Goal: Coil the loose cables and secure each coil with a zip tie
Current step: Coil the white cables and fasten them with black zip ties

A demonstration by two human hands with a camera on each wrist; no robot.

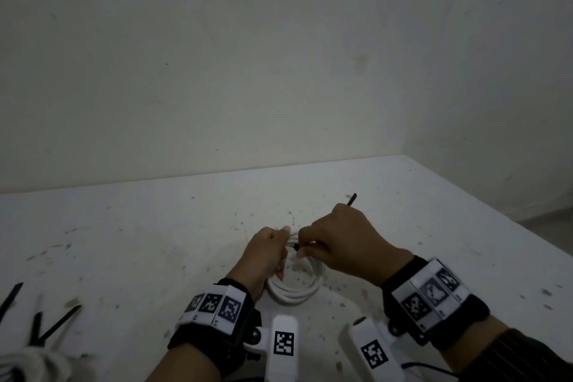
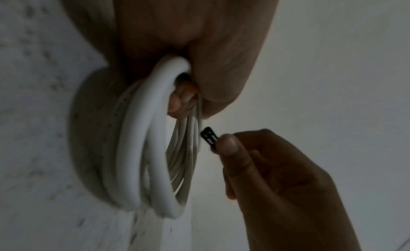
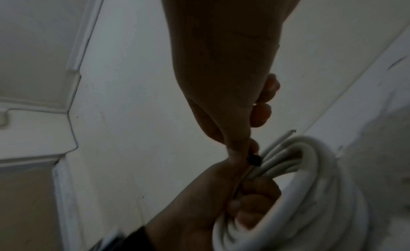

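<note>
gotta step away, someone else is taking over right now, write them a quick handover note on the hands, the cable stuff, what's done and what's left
Left hand grips the white cable coil, holding its loops bunched just above the table.
Right hand pinches a black zip tie, head end beside the coil, tail sticking out past the knuckles.
Done: this cable is coiled.
Left: loop the tie around the bundle, thread it and pull tight. It is not yet around the coil.
Spare zip ties and another white coil lie at the near left.

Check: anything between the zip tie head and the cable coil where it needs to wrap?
Nothing visible. The right hand pinches the zip tie beside the white cable coil, with only a small open gap between. The left hand grips the coil just above that spot.
</note>
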